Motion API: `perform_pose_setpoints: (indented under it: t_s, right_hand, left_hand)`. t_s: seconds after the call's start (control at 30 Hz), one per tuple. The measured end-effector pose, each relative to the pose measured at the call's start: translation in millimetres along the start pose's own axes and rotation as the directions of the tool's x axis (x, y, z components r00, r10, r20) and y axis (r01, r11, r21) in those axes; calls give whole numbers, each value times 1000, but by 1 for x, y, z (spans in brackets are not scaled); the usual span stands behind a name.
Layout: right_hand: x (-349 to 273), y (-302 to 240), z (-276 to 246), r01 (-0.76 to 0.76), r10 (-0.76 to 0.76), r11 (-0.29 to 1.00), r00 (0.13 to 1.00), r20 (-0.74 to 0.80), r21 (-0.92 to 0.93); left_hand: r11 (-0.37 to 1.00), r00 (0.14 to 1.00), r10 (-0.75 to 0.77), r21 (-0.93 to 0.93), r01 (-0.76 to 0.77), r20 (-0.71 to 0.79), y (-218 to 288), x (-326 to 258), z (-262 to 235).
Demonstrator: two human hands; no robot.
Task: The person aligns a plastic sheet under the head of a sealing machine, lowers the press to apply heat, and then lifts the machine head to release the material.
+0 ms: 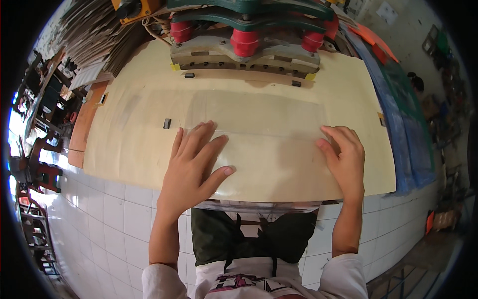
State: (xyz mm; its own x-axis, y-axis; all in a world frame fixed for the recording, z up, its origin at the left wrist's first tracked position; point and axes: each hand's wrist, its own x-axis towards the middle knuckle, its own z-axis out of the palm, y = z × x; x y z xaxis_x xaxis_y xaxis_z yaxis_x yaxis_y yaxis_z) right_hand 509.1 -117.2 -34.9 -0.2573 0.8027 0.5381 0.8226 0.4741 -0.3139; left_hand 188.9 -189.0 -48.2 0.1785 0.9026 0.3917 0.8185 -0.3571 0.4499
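Note:
A thin clear plastic sheet (259,112) lies flat on the cream work board in front of me. A fold or edge line runs across its middle. My left hand (196,162) rests over its left side, palm down, fingers spread and thumb stretched out. At the sheet's right edge is my right hand (344,154), fingers bent, with a small gap between thumb and forefinger. Both hands' fingertips touch or nearly touch the plastic. More clear plastic (259,205) hangs at the board's front edge, above my lap.
A press head with red posts (245,42) and a green frame stands behind the sheet. Small black blocks (167,123) sit on the cream board (124,149). Stacked cardboard sheets (94,40) are at the far left, blue plastic sheeting (406,149) at the right.

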Motion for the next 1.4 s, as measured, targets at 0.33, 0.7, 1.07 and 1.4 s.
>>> perform_pose_setpoints:
  t_s: [0.33,0.7,1.07,1.4]
  right_hand:
    - [-7,-7,1,-86,87,995,996,-30,54]
    - [-12,-1,1,-30,17,996,988,154,88]
    - [-13,-1,2,-84,58,985,984,168,148]
    - [-14,-5,2,-162,128,968,976,176,192]
  left_hand:
    - [995,997,-19,97,26,-78,0,-7,-3]
    - [985,1000,-29,169,29,-7,-3,-5,1]
    - [995,992,95,41,-92,-78,-7,-10,-1]
    - [979,998,58,196,-61,20,-7,-7,1]
